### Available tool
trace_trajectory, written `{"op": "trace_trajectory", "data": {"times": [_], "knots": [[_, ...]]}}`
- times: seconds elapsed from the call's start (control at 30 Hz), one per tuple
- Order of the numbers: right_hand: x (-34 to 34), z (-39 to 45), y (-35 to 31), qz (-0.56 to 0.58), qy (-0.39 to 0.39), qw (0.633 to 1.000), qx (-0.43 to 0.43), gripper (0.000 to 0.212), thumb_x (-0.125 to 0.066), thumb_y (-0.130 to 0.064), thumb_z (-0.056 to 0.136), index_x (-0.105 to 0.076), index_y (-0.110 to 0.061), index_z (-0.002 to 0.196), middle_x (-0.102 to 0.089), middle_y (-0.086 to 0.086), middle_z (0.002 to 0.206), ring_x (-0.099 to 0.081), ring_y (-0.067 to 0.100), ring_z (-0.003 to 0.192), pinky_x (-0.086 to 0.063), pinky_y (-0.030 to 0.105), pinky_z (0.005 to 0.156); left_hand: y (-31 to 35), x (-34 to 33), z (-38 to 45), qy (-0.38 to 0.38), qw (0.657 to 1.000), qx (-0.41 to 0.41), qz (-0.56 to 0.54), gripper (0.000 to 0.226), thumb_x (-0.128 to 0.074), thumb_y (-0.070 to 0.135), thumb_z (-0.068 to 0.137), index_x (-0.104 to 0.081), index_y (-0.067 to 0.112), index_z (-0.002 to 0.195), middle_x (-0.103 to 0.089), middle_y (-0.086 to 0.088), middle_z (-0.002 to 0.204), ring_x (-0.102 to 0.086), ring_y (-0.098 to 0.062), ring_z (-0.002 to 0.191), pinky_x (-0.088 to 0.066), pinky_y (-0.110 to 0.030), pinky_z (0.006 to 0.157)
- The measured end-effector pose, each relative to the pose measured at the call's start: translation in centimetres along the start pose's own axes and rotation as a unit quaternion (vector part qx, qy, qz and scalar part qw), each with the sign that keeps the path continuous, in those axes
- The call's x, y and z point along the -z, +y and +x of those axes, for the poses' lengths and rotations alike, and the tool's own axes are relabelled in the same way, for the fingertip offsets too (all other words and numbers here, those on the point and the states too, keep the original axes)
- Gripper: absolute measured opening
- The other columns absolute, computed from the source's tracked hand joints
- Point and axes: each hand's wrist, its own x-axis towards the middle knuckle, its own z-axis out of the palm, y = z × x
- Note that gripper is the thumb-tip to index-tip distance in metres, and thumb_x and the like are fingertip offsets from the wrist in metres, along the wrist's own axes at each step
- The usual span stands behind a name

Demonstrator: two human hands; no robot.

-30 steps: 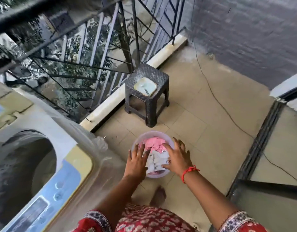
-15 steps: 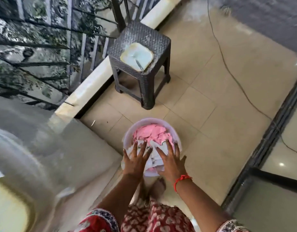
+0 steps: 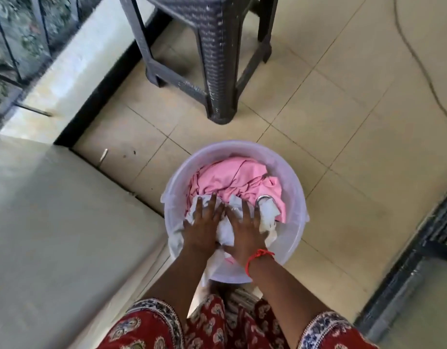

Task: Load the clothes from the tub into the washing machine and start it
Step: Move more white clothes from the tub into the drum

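A translucent white tub (image 3: 296, 197) stands on the tiled floor in front of me. It holds a crumpled pink garment (image 3: 232, 177) at the back and a white cloth (image 3: 225, 230) at the front. My left hand (image 3: 202, 222) and my right hand (image 3: 245, 230) lie side by side on the white cloth with the fingers spread and fairly straight, pressing into it. The cloth bunches up between the two hands. A small metal ring (image 3: 264, 197) shows among the clothes. The pale covered side of the washing machine (image 3: 54, 222) fills the left; its drum and panel are out of view.
A dark woven plastic stool (image 3: 217, 59) stands just beyond the tub. A pale ledge (image 3: 74, 64) and a metal railing (image 3: 13, 34) run along the upper left. A thin cable (image 3: 418, 64) lies on the floor at the right, near a dark sliding-door track (image 3: 418, 248).
My view has dropped and closed in on the tub, so the washing machine's top has left the frame. Both hands have sunk from the near rim onto the white cloth.
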Motion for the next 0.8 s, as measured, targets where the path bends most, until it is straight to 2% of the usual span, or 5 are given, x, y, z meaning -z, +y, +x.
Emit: {"op": "trace_trajectory", "data": {"times": [0.17, 0.23, 0.33, 0.47, 0.8], "knots": [[-0.9, 2.8, -0.2, -0.022, 0.038, 0.999, -0.004, 0.066, -0.067, -0.017, 0.076, -0.041, -0.035, 0.133, -0.023, 0.004, 0.143, -0.016, 0.035, 0.133, -0.049, 0.053, 0.089, -0.3, -1.2, 1.2, 0.048, 0.997, -0.045, -0.032, 0.063, -0.052, 0.027, 0.091, -0.025, 0.031, 0.148, -0.01, 0.003, 0.161, -0.01, -0.033, 0.146, -0.051, -0.048, 0.088], [-0.9, 3.3, -0.1, -0.02, 0.026, 0.999, 0.026, 0.056, -0.064, -0.017, 0.073, -0.048, -0.033, 0.124, -0.036, 0.006, 0.131, -0.029, 0.036, 0.126, -0.048, 0.052, 0.087, -0.2, -1.4, 1.2, 0.101, 0.991, -0.051, -0.068, 0.048, -0.052, 0.016, 0.088, -0.05, 0.027, 0.135, -0.033, 0.002, 0.153, -0.03, -0.036, 0.139, -0.055, -0.046, 0.073], [-0.5, 2.9, -0.3, -0.067, 0.016, 0.996, 0.058, 0.049, -0.06, -0.026, 0.073, -0.049, -0.031, 0.121, -0.048, 0.005, 0.125, -0.04, 0.036, 0.118, -0.039, 0.042, 0.09, 0.0, -0.7, 0.4, 0.146, 0.983, -0.058, -0.098, 0.037, -0.064, 0.008, 0.077, -0.068, 0.021, 0.112, -0.055, 0.001, 0.133, -0.05, -0.038, 0.122, -0.056, -0.041, 0.055], [2.8, -0.8, -1.3, -0.064, 0.069, 0.995, 0.043, 0.044, -0.055, -0.023, 0.074, -0.054, -0.03, 0.117, -0.053, 0.001, 0.116, -0.045, 0.032, 0.109, -0.043, 0.039, 0.083, 0.9, 2.5, -2.8, 0.186, 0.975, -0.073, -0.1, 0.039, -0.082, 0.01, 0.06, -0.073, 0.022, 0.097, -0.063, 0.0, 0.122, -0.059, -0.037, 0.108, -0.057, -0.037, 0.053], [19.1, -15.2, -5.8, 0.033, 0.199, 0.977, 0.073, 0.042, -0.063, -0.002, 0.067, -0.07, -0.021, 0.104, -0.058, 0.011, 0.103, -0.048, 0.039, 0.098, -0.051, 0.049, 0.076, 3.1, 18.0, -15.9, 0.283, 0.951, -0.084, -0.095, 0.032, -0.073, 0.017, 0.066, -0.073, 0.023, 0.098, -0.066, -0.003, 0.119, -0.063, -0.037, 0.103, -0.058, -0.035, 0.061]]}}
